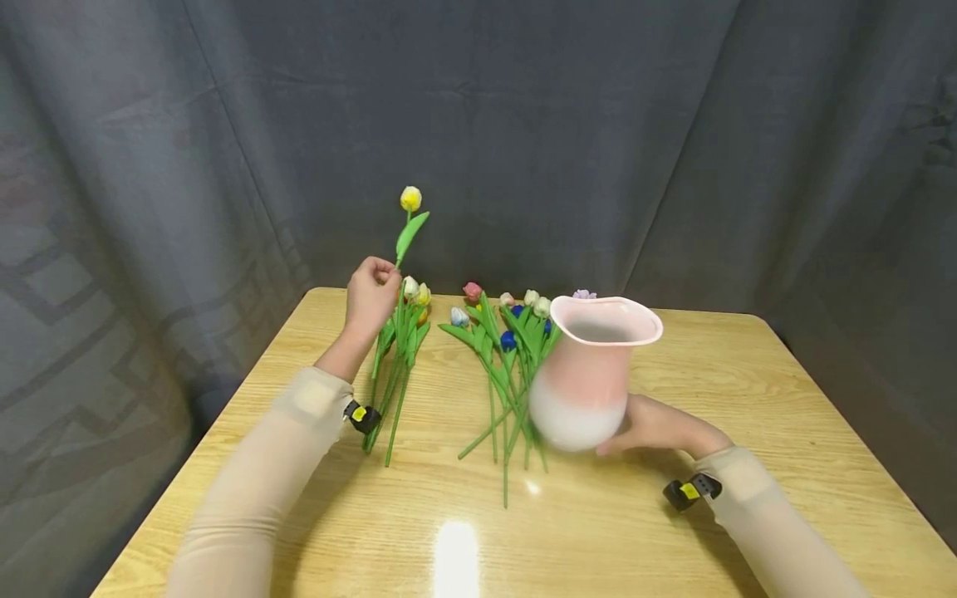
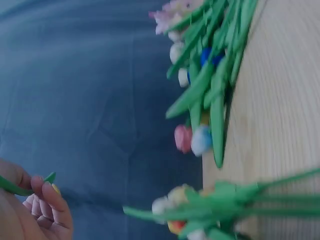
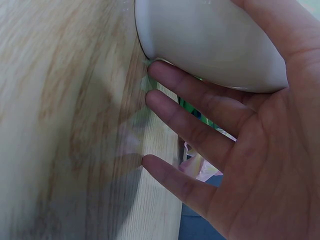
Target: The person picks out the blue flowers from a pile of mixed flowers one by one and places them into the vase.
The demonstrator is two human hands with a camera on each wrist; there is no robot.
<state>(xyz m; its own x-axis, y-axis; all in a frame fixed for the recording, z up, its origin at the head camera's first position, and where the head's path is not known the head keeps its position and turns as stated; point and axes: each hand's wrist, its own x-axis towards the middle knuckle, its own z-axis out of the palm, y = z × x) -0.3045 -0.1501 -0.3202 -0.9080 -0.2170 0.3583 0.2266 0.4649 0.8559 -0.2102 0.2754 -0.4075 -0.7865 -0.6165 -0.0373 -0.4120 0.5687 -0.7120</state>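
Tulips lie in two loose bunches on the wooden table (image 1: 748,399): a smaller bunch (image 1: 399,357) at about 10 o'clock from the table's middle and a larger bunch (image 1: 508,349) near 12 o'clock, their stems pointing back toward the person. The left hand (image 1: 370,295), just above the smaller bunch, pinches the stem of a yellow tulip (image 1: 410,199) between curled fingers and holds it upright, its bloom raised high against the dark curtain (image 1: 673,124). The pink-and-white vase (image 1: 586,374) stands at about 3 o'clock from the larger bunch, touching its stems, and tilts slightly. The right hand (image 1: 658,425) cups the vase's lower belly from the 3 o'clock side, its fingers (image 3: 200,125) spread and nearly straight, palm against the ceramic.
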